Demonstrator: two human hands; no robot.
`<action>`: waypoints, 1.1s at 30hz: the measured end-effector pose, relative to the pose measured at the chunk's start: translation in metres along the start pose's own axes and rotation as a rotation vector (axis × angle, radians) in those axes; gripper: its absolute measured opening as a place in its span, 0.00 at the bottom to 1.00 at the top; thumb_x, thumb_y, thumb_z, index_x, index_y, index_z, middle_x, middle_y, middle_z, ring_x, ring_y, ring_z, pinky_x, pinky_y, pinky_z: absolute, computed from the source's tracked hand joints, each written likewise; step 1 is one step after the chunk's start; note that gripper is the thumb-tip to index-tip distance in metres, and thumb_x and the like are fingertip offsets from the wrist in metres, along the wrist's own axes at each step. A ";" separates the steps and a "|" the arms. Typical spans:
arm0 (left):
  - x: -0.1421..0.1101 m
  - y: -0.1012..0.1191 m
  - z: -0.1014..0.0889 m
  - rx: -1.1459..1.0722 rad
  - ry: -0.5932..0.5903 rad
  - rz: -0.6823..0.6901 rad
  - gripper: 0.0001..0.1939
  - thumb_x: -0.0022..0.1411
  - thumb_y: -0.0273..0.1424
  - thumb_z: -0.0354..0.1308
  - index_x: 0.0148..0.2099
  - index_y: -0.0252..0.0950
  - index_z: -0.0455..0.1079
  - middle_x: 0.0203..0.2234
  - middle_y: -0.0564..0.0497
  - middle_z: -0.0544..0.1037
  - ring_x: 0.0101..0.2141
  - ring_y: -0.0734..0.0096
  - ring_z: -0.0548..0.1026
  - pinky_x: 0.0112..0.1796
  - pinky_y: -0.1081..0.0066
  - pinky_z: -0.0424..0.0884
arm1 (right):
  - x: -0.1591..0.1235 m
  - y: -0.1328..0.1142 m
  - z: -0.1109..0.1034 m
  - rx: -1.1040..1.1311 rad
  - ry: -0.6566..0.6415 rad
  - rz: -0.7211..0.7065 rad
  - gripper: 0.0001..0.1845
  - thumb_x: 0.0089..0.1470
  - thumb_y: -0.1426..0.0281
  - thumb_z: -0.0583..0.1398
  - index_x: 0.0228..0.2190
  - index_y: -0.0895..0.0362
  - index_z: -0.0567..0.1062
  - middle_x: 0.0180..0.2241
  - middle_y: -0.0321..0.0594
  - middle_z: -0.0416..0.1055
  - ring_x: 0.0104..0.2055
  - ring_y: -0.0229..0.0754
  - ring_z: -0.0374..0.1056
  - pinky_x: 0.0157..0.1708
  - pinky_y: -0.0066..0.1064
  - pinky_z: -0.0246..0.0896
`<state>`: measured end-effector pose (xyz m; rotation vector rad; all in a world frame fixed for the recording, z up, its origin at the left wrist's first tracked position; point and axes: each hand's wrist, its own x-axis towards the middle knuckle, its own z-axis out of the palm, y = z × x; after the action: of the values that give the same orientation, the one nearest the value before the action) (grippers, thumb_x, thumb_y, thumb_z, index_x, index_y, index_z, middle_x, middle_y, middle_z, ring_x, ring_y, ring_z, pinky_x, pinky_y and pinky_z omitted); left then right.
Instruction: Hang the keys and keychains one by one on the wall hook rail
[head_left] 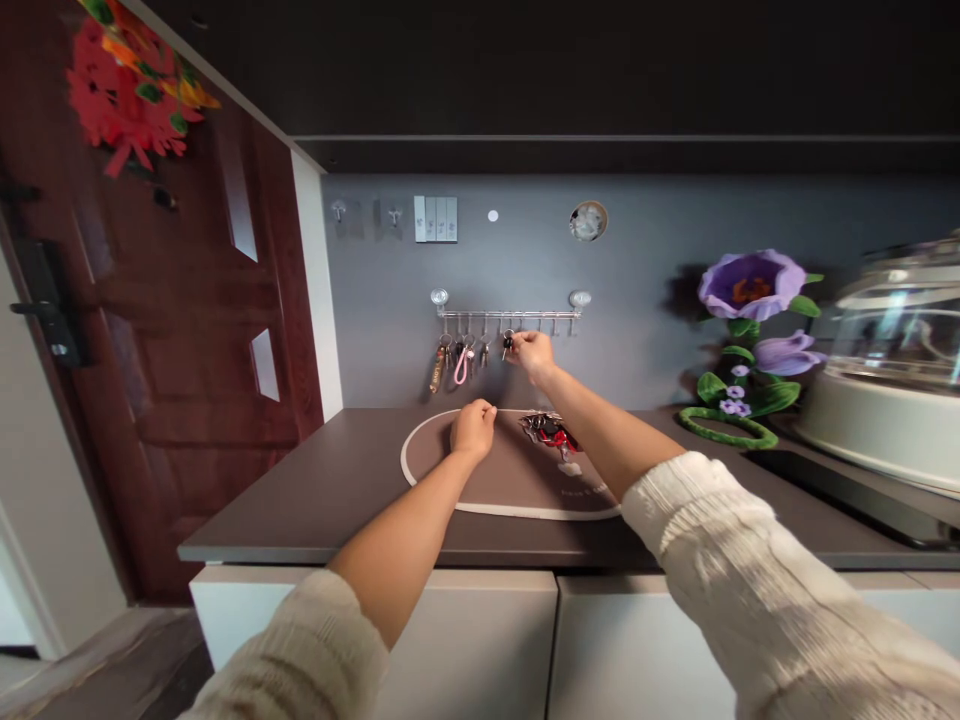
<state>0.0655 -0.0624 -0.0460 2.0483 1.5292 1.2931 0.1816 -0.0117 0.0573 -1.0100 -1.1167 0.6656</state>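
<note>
desk [270, 490]: nearest surface, below the hook rail [510, 315]; carries the mat [502, 485].
key pile [552, 432]: on the mat, below the hook rail and right of its middle, beside the right forearm.
left hand [472, 428]: above the mat, below the hook rail, left of its middle; fingers curled and pressed together, nothing visible in them; can't tell if something small is inside.
right hand [534, 356]: just below the hook rail, right of its middle; thumb and fingers pinching the small key set.
small key set [508, 344]: at the fingertips, just under the hook rail near its middle; ring on a hook or not, can't tell.
direction: small key set lies left of the right hand, above and slightly right of the left.
long axis: roughly upright, key end down, slight lean left.
nearer hand: right, touching; left apart.
other keys [462, 364]: hanging from the hook rail's left part.
</note>
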 end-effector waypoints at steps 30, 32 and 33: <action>-0.002 0.003 -0.002 0.033 -0.028 0.018 0.09 0.59 0.32 0.48 0.33 0.37 0.69 0.30 0.49 0.77 0.30 0.72 0.72 0.33 0.74 0.63 | 0.014 0.008 0.018 -0.153 0.126 0.106 0.06 0.49 0.77 0.55 0.22 0.63 0.69 0.17 0.34 0.63 0.19 0.31 0.63 0.23 0.28 0.68; -0.003 0.004 -0.002 0.038 -0.028 0.025 0.09 0.59 0.31 0.48 0.32 0.37 0.69 0.30 0.49 0.76 0.30 0.72 0.72 0.33 0.74 0.63 | 0.013 0.009 0.017 -0.153 0.113 0.113 0.06 0.49 0.77 0.55 0.22 0.62 0.69 0.17 0.34 0.64 0.19 0.31 0.64 0.23 0.28 0.68; -0.003 0.004 -0.002 0.038 -0.026 0.027 0.09 0.59 0.31 0.48 0.32 0.37 0.69 0.30 0.49 0.76 0.30 0.72 0.72 0.33 0.74 0.63 | 0.012 0.009 0.016 -0.150 0.104 0.118 0.07 0.50 0.77 0.55 0.22 0.62 0.68 0.18 0.35 0.64 0.19 0.31 0.64 0.24 0.28 0.67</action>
<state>0.0658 -0.0668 -0.0437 2.1084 1.5311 1.2507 0.1710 0.0076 0.0555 -1.2332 -1.0328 0.6228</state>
